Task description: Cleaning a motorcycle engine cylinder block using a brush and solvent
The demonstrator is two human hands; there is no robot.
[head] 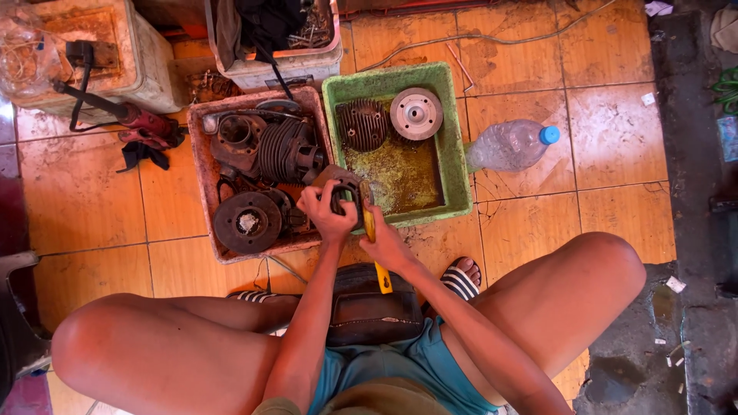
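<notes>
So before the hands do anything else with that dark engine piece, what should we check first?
1. Left hand has a firm hold on the dark engine part: ok, fingers wrap around it.
2. Right hand grips the yellow-handled tool: ok.
3. Tool tip is touching the part: cannot tell, the tip is hidden behind the hands.
4. Part is over the green tray, so drips land inside: ok, it sits above the tray's near corner.
5. Plastic bottle is capped: ok, blue cap on, lying on its side on the tiles.
6. Sandalled foot is away from the tool: not ok, it is just beside the handle.
</notes>
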